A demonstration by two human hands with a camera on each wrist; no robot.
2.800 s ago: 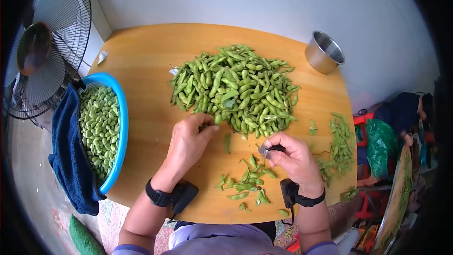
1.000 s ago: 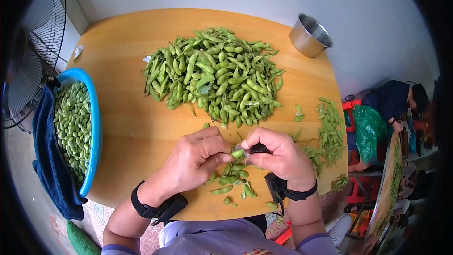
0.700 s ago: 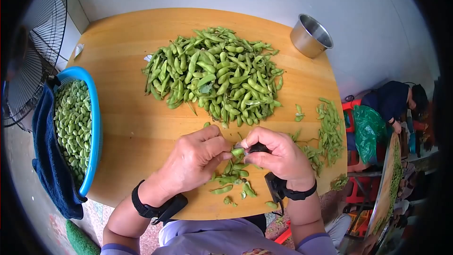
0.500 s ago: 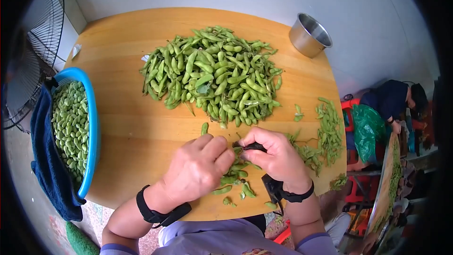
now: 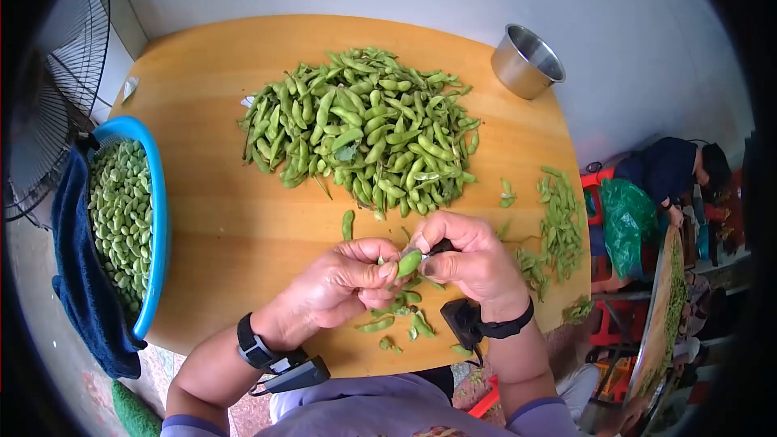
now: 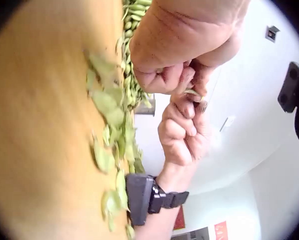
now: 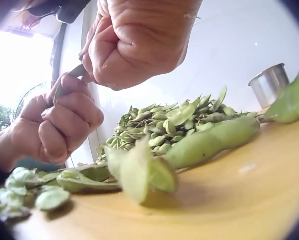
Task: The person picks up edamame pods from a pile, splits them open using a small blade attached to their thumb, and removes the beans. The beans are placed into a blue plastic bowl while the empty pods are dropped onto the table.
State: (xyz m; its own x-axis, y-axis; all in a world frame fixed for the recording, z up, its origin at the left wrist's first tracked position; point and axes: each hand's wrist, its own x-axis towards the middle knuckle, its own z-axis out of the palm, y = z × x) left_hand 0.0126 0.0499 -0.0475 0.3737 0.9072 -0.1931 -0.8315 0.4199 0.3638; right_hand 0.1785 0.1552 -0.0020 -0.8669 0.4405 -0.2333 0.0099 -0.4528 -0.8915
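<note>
Between the two hands is a green soybean pod [image 5: 409, 263], pinched by the thumb and fingers of my left hand [image 5: 336, 282]. My right hand [image 5: 479, 267] grips a small black-handled tool [image 5: 441, 248] with a bit of grey metal, its tip right at the pod's end. In the right wrist view the pod [image 7: 77, 71] bridges the fingers of both hands. Behind them lies a big heap of soybean pods [image 5: 356, 129]. Below the hands are scattered opened pods [image 5: 376, 326], and one single pod [image 5: 348, 225] lies just beyond the left hand.
At the left stands a blue basin [image 5: 164, 218] of shelled beans, a dark blue towel [image 5: 85, 275] over its side. A steel cup [image 5: 518, 69] is at the back right. Pod scraps [image 5: 558, 218] line the table's right edge. A person [image 5: 668, 170] sits beyond, right.
The hands, apart at first, have met over the scattered pods. Since half a second ago the left hand has turned, bringing a pod into view between the fingers. The heap looks unchanged.
</note>
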